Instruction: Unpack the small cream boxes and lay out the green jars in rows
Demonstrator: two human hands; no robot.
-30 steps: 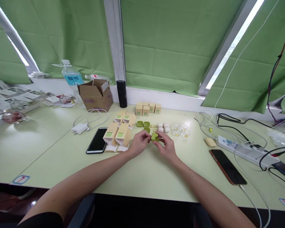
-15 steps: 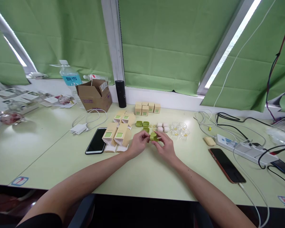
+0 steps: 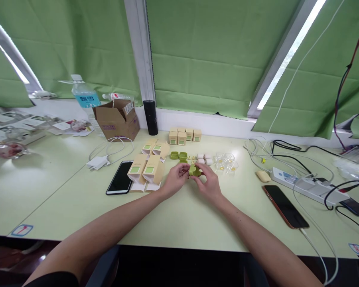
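Over the table's middle, my right hand (image 3: 208,181) grips a small green plastic cup-like piece (image 3: 195,170) between thumb and fingers. My left hand (image 3: 176,177) is closed at the left edge of that piece, fingertips pinched together; what they hold, if anything, is too small to make out. Just beyond lie green square holders (image 3: 183,156), tiny yellowish parts (image 3: 193,158), several whitish rounded blocks (image 3: 200,161) and several clear plastic cups (image 3: 229,158). Left of my left hand, beige cartons (image 3: 153,167) lie with open flaps towards me.
Small closed boxes (image 3: 182,138) stand near the wall beside a black cylinder (image 3: 150,117) and a brown cardboard box (image 3: 116,120). Phones lie left (image 3: 119,178) and right (image 3: 285,206). A power strip (image 3: 305,186) with tangled cables is at the right.
The green piece is turned slightly in my right hand, its opening showing more. My left fingers have shifted a little against its edge. The view has moved slightly.
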